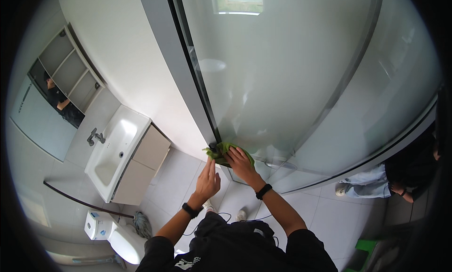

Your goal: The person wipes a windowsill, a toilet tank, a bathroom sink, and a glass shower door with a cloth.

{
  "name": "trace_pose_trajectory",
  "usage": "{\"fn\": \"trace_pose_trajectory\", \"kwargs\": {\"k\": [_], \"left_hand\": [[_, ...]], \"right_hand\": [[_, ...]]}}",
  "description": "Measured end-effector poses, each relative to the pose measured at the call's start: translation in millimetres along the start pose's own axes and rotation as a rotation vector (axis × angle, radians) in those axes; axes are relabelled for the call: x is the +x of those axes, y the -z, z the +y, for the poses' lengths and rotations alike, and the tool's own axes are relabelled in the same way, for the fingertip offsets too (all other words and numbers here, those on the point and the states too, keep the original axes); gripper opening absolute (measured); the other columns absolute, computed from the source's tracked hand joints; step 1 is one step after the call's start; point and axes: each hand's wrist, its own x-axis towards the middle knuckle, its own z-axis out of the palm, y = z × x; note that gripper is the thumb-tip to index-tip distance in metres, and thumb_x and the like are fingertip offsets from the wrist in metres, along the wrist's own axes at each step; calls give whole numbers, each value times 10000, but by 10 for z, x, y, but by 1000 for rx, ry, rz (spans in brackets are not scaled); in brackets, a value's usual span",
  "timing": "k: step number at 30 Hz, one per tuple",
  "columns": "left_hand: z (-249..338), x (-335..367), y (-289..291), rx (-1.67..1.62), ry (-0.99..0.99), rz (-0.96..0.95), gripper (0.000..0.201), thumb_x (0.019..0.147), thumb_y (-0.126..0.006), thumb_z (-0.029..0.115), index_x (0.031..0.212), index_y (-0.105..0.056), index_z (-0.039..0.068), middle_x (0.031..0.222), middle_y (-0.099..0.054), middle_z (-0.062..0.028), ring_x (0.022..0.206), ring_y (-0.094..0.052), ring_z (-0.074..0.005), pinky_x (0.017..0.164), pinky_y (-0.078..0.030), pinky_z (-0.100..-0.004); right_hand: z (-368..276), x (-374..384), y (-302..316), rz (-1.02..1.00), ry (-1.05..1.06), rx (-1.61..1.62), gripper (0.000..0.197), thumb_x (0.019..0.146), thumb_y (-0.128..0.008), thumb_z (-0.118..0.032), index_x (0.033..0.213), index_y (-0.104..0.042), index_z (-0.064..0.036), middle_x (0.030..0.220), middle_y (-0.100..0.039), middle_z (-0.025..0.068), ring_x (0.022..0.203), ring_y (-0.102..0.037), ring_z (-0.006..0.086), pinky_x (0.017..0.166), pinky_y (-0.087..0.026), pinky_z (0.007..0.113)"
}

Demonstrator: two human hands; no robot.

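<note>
A green cloth (pixel 219 155) lies bunched against the lower part of the shower's glass panel (pixel 263 97), beside its grey metal frame (pixel 190 69). My right hand (pixel 241 164) presses the cloth to the glass, its fingers bent over the fabric. Just left of it, my left hand (pixel 207 181) reaches up to the cloth's lower left edge with fingers stretched out. Whether those fingertips grip any fabric is hard to see. A dark handle or knob (pixel 213 146) shows partly behind the cloth. Both wrists wear dark bands.
On the left are a white washbasin (pixel 106 166) with a tap, a mirror cabinet (pixel 70 64) and a toilet (pixel 125 241) with a mop (pixel 141 224) beside it. Another person in light trousers (pixel 367 180) is at the right. A green stool-like object (pixel 365 251) stands lower right.
</note>
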Motion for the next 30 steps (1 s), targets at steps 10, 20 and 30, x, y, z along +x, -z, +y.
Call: {"fn": "trace_pose_trajectory", "kwargs": {"k": [10,20,30], "left_hand": [[57,-156,889,101,90,364,231,796,-695,-53,1007,-630,16,969,-671,-150,837,-677,-323,716,-553,-360],[-130,-476,1115,260,337,213,42,884,-618,80,905,-586,62,592,-603,-79,485,-589,-278,484,-465,-384],[-233,-489,951,89,566,186,116,953,-515,85,1049,-470,38,711,-694,-114,580,-667,-297,520,-512,-369]], "right_hand": [[-140,432,389,285,-89,-46,186,793,-614,-116,966,-658,-63,906,-551,60,894,-537,212,775,-423,333],[-272,229,251,90,-357,163,126,809,-644,-94,917,-659,-30,776,-618,104,748,-618,275,618,-469,388],[-574,337,-225,-484,-504,323,498,882,-570,-478,975,-637,7,791,-694,164,712,-686,347,619,-548,455]]}}
